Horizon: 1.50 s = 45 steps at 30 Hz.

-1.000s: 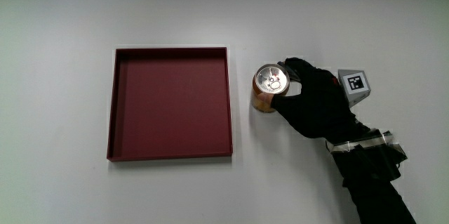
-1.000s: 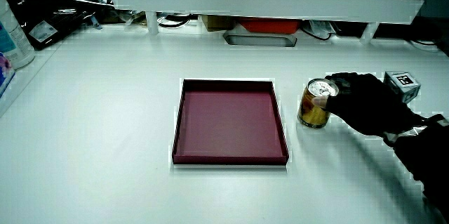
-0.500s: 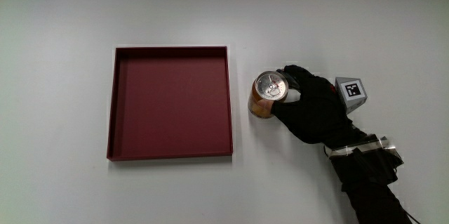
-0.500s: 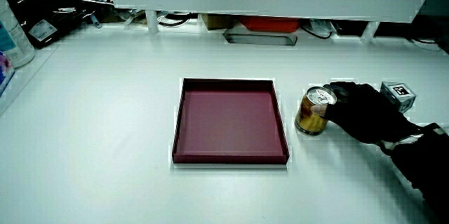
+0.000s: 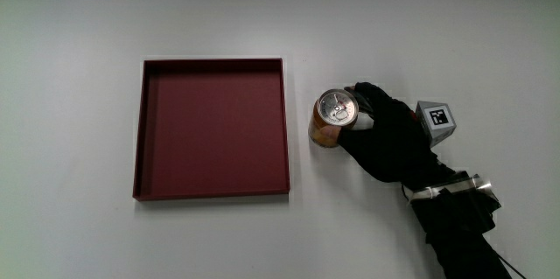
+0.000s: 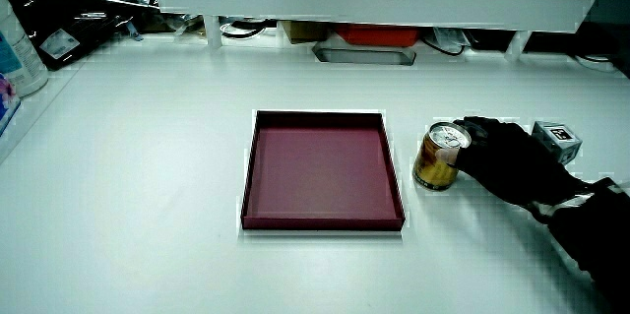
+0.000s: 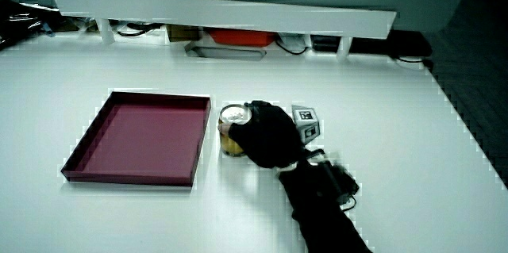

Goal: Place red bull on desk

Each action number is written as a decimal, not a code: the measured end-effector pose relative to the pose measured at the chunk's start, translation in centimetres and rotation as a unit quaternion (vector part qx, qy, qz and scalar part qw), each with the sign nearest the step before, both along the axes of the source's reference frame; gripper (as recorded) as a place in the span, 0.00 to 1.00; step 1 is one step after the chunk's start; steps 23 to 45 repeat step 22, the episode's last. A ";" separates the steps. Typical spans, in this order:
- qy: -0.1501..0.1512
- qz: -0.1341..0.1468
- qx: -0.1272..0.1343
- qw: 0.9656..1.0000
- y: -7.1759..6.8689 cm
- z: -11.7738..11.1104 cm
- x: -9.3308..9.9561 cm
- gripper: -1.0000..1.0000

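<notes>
A gold Red Bull can (image 5: 332, 119) with a silver lid stands upright on the white desk (image 5: 79, 226), just beside the red tray (image 5: 213, 128). It also shows in both side views, can (image 6: 440, 157) and can (image 7: 232, 133). The gloved hand (image 5: 378, 130) is beside the can, fingers curled around its side. In both side views the hand (image 6: 507, 161) (image 7: 268, 134) wraps the can the same way. A patterned cube (image 5: 437, 121) sits on the hand's back.
The shallow red tray (image 6: 323, 168) holds nothing. A low white partition (image 6: 374, 4) runs along the desk's edge farthest from the person, with cables and a red object under it. A bottle (image 6: 18, 46) stands at the desk's edge.
The hand and can have shifted slightly nearer to the person; the can now rests on the desk, the hand still around it.
</notes>
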State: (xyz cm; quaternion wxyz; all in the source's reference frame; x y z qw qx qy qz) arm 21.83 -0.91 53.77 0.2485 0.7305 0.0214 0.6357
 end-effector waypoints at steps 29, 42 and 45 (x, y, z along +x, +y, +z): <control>0.172 -0.091 0.036 0.980 4.1 -8.9 2.3 0.00; 0.172 -0.091 0.036 0.980 4.1 -8.9 2.3 0.00; 0.172 -0.091 0.036 0.980 4.1 -8.9 2.3 0.00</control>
